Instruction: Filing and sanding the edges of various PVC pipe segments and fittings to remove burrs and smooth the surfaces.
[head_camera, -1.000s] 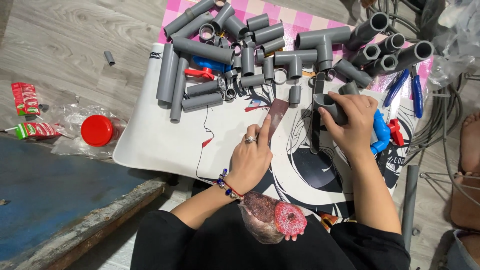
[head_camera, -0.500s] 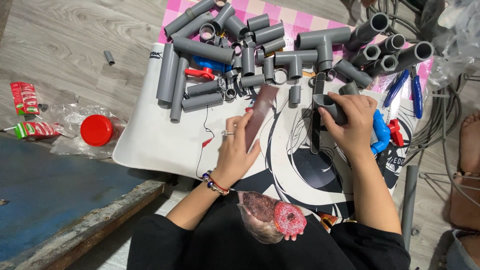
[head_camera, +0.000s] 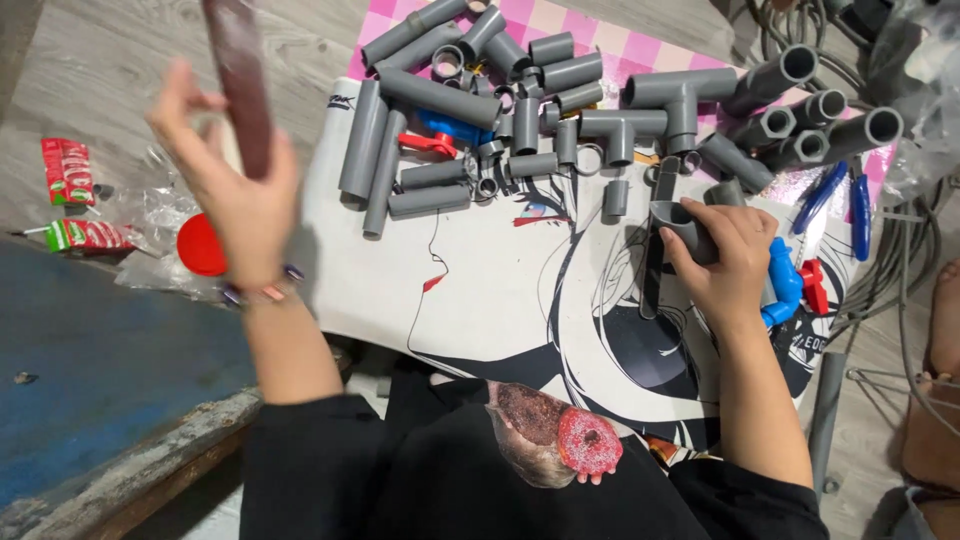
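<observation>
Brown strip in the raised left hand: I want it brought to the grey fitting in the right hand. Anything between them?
Nothing visible: the brown strip is lifted above the mat; the pipe pieces lie flat below the line to the grey fitting.

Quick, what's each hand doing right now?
Left hand: closed on a dark reddish strip, raised off the mat.
Right hand: closed on a grey pipe fitting over the mat.

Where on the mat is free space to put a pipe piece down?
The mat is bare at its near-left, between the long pipes and the near edge, left of the right hand. The far edge, heaped with fittings, is crowded.
</observation>
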